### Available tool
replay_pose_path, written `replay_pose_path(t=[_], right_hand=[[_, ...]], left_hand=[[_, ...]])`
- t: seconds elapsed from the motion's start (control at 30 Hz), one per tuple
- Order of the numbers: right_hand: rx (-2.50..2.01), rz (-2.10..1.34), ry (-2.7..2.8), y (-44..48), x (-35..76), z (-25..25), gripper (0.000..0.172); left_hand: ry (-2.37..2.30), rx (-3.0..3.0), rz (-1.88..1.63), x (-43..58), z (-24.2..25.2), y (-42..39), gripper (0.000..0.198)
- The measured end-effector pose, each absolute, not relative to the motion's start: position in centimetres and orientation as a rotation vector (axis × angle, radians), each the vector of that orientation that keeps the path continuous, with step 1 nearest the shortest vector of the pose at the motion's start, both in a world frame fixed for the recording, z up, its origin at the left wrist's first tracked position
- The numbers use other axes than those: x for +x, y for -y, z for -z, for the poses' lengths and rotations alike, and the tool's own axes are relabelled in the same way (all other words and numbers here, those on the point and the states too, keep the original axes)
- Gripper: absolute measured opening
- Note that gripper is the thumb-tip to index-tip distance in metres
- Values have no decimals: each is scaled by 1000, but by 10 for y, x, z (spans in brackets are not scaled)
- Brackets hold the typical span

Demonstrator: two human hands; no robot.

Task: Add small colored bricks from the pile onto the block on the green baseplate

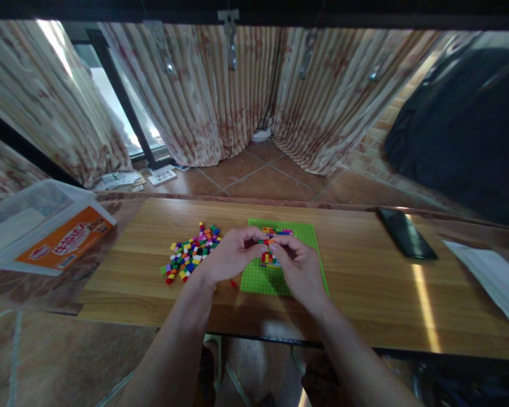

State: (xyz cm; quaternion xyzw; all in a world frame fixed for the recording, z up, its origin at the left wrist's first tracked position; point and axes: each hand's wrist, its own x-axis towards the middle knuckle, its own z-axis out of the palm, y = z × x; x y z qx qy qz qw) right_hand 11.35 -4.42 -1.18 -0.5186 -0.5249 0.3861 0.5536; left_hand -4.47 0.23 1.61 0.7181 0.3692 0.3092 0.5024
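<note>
Both hands meet over a green baseplate [254, 280], fingertips close together. My left hand [236, 252] is closed in a pinch around small toy bricks, with green and red showing. Pinched in my right hand [299, 264] is an orange toy brick [271, 241], against or very near the bricks in the left. Whether these are joined I cannot tell. Just below the fingers, a cluster of multicoloured bricks [268, 258] sits on the baseplate, partly hidden by the hands. More bricks [275, 231] show in a row behind the fingertips.
A heap of loose coloured bricks [190, 257] lies on the wooden table [356, 282], left of the baseplate. One red brick [233, 284] rests near the left forearm. A clear plastic box [46, 226] stands far left; a black phone [406, 233] and white paper [487, 277] lie right.
</note>
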Motion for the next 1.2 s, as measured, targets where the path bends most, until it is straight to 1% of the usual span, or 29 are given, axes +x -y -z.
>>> replay_pose_path(t=[0.2,0.47,0.57,0.67,0.77,1.0,1.2], right_hand=[[-1191,-995,1237,42,118,7,16],[-1164,-1120,1144,40,123,3,22],[-1293,-983,1173,37,135,3,24],[-1457,-639,1342,35,155,3,21],[-1518,-431,1535,34,170,5,21],[-1649,-287,1764,34,177,10,24],[-1736,-267,1790,33,176,13,24]], left_hand=[[-863,1814,-782,-45,-16,-1,11],[-811,1705,-791,-45,-18,-2,13],[-871,1649,-794,-46,-16,-4,14],[-978,1615,-819,-48,-12,-7,15],[-1065,1635,-851,-51,-9,-10,15],[-1132,1696,-810,-53,-7,-12,15],[-1146,1727,-777,-53,-9,-11,15]])
